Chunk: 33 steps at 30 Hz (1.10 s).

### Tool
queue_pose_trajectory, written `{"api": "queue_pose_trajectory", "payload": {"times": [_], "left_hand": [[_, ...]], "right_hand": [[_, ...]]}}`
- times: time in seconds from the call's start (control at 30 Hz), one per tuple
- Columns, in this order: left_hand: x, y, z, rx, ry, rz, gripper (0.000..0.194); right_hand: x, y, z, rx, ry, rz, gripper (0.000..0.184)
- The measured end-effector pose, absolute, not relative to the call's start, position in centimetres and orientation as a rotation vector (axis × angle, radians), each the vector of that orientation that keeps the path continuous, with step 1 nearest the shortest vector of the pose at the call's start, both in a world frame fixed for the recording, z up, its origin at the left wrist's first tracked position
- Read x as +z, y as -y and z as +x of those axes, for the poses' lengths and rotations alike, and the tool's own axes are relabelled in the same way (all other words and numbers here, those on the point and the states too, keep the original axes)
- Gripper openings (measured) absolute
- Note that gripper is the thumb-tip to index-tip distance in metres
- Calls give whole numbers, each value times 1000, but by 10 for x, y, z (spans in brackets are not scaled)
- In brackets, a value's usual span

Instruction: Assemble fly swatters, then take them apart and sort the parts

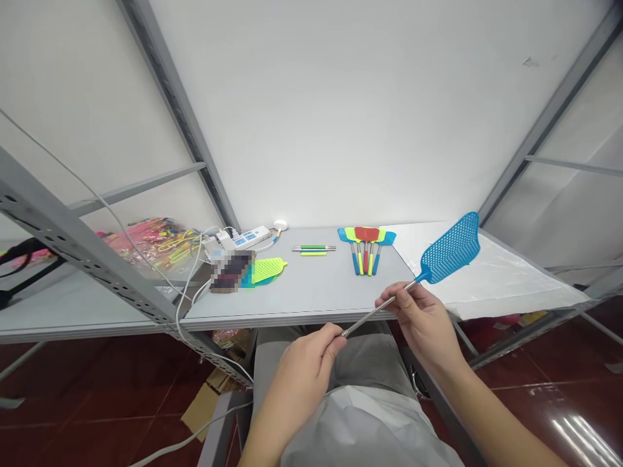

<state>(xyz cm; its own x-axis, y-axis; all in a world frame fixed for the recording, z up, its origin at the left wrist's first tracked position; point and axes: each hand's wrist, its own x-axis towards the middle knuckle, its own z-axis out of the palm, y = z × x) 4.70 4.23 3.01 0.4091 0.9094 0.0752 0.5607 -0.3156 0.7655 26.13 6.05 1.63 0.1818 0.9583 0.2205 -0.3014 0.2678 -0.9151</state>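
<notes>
Two hands, head view: both are closed on one blue fly swatter [450, 250], held in the air in front of the worktop [311, 292], partly over the person's lap.
Left hand [306, 363]: fingers curled snugly around the lower end of the metal rod [366, 319]; any handle inside the fist is hidden.
Right hand [426, 321]: thumb and fingers pinch the rod just below the paddle, leaving the perforated part free.
Swatter's slant: it rises from the left hand toward the right, paddle uppermost.
Rod care: in my judgement, it suits the thin rod to keep both grips in one straight line, with any push or pull along its length, so that it does not bend.
Fanned swatters [366, 235]: five lie on the worktop, blue, yellow-green, red, yellow-green, blue.
Worktop's middle: slim rods [314, 248] lie parallel, just beyond a yellow-green tube [313, 254].
Worktop's left: loose paddles [267, 269] lie stacked near a power strip [253, 237].
</notes>
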Motion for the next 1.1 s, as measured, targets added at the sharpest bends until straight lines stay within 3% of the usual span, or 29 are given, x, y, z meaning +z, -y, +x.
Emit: {"api": "queue_pose_trajectory", "payload": {"times": [0.17,0.3,0.4,0.53,0.67,0.97,1.1], "left_hand": [[23,-45,55,785,-1327,2162,22],[14,-44,57,1300,-1510,2147,15],[2,-38,63,1580,-1298,1979,12],[-17,-39,81,1284,-988,1763,31],[-28,-49,92,1289,-946,1276,41],[-23,-46,84,1169,-795,1324,42],[-26,-48,84,1268,-767,1127,42]], "right_hand": [[5,-53,242,1167,1176,-950,18],[-5,-57,232,1131,975,-964,21],[-6,-63,229,1099,708,-890,22],[-1,-62,224,1104,566,-834,25],[-3,-55,219,1151,598,-824,23],[-9,-40,208,1417,963,-770,18],[-10,-40,209,1375,1020,-780,20]]}}
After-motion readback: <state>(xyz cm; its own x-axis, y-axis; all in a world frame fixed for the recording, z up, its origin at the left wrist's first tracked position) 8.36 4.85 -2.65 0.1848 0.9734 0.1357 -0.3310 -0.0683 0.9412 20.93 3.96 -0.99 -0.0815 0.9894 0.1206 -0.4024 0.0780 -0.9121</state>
